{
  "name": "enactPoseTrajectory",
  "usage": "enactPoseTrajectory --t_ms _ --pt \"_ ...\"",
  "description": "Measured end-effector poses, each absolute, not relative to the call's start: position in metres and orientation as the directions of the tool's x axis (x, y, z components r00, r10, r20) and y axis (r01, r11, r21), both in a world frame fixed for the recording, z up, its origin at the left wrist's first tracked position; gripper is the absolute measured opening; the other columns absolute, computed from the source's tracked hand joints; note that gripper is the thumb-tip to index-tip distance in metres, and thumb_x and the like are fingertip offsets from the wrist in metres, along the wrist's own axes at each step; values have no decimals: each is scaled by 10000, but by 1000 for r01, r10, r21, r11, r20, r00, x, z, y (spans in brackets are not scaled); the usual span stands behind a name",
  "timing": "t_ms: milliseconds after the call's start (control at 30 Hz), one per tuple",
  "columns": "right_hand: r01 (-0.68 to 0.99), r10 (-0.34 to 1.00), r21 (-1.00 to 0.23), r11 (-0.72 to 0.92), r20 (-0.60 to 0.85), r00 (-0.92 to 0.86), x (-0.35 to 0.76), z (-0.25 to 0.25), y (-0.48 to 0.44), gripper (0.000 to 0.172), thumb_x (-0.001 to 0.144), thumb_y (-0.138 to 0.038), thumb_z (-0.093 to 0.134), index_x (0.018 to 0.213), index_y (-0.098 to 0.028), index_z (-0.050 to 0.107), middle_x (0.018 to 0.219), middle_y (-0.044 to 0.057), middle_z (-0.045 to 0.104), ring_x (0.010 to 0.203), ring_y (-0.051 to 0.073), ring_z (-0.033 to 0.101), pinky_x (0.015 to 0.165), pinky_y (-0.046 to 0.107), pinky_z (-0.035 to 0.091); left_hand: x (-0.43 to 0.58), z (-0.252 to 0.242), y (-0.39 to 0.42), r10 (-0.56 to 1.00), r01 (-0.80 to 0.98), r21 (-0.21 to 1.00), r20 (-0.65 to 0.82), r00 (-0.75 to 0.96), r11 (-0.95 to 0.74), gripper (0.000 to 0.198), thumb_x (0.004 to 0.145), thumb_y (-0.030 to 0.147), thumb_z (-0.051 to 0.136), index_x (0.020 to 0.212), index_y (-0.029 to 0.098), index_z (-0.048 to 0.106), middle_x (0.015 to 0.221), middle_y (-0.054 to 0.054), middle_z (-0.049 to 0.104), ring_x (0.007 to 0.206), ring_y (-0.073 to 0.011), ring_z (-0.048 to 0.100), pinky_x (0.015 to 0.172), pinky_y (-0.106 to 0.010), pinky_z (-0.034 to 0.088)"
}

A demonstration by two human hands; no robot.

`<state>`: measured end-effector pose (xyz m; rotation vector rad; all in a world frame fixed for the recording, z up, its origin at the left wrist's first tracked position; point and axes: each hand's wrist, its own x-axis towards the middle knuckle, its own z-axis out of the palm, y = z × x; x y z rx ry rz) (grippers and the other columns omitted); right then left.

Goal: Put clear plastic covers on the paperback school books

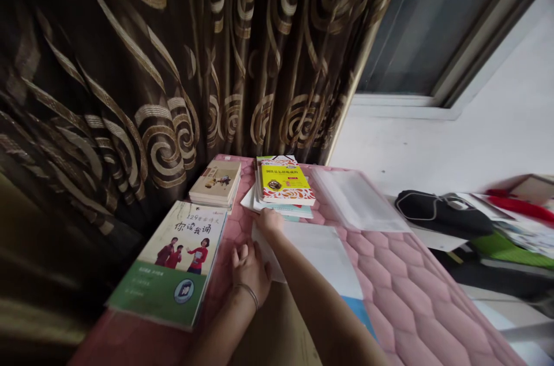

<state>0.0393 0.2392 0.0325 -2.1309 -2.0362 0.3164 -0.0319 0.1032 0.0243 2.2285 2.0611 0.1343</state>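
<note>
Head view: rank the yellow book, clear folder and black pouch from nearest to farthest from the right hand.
1. yellow book, just beyond the right hand, on a stack.
2. clear folder, off to the right.
3. black pouch, far right, past the pink quilted mat.

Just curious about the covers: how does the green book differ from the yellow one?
The green book lies alone at the left edge; the yellow book tops a stack farther back. The green book's cover shows people; the yellow book's, a small round picture. Both lie flat, face up.
</note>
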Motion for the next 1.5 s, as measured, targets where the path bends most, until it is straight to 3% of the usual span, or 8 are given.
enactPoseTrajectory --t_ms 167,267,500,733,900,1033,1300,1500 --pt "935 986 -314 166 52 -157 72 30 187 292 878 -285 519 1117 -190 658 1184 114 639 1097 204 578 926 278 414 -31 25 104 996 990 110 21 83 -85 568 899 357 376 1392 83 444 1476 -162 397 1324 -313 367 1119 -522 219" --pt "917 968 -311 250 77 -238 121 23 144 366 876 -303 536 1222 -218 617 1325 105 559 1220 225 495 1001 310 385 -31 24 105 995 992 84 34 91 -94 564 906 348 355 1390 72 444 1479 -169 387 1323 -304 376 1115 -514 227" --pt "965 987 -207 163 38 -158 217 -2 87 535 967 -438 316 1411 -163 431 1501 109 347 1401 248 288 1148 496 194 -32 20 104 993 995 27 67 99 -101 559 902 331 339 1386 75 450 1481 -164 384 1317 -303 394 1105 -526 245" --pt "963 987 -219 158 31 -155 214 -2 84 526 979 -401 261 1428 -167 403 1506 99 320 1415 225 244 1155 495 159 0 31 104 972 973 -4 -53 229 -230 544 925 270 288 1395 28 415 1491 -199 341 1431 -308 194 1145 -603 29" --pt "904 971 -359 233 45 -233 229 7 90 480 955 -306 274 1361 -191 503 1463 103 413 1381 234 332 1129 501 224 80 35 103 842 840 229 -122 526 -492 592 923 311 275 1438 25 335 1537 -173 260 1436 -263 194 1184 -464 103" --pt "853 988 -500 153 74 -134 255 18 103 383 908 -286 367 1098 -214 691 1177 70 680 1116 193 605 973 327 443 124 27 100 880 866 307 -144 453 -395 655 889 333 335 1466 30 265 1564 -163 177 1446 -274 146 1179 -454 137" --pt "899 965 -379 -218 53 257 261 18 138 274 825 -414 598 858 -155 682 913 98 710 858 215 656 724 282 462 129 15 101 925 870 357 -41 379 -340 660 831 366 437 1445 138 360 1566 -111 220 1436 -266 185 1185 -451 116" --pt "865 918 -323 -384 -36 394 258 25 164 468 815 -552 568 939 -121 702 940 179 712 913 279 675 717 315 478 129 14 100 919 862 368 -45 391 -349 666 840 416 426 1448 152 353 1558 -98 246 1426 -279 197 1180 -478 114"
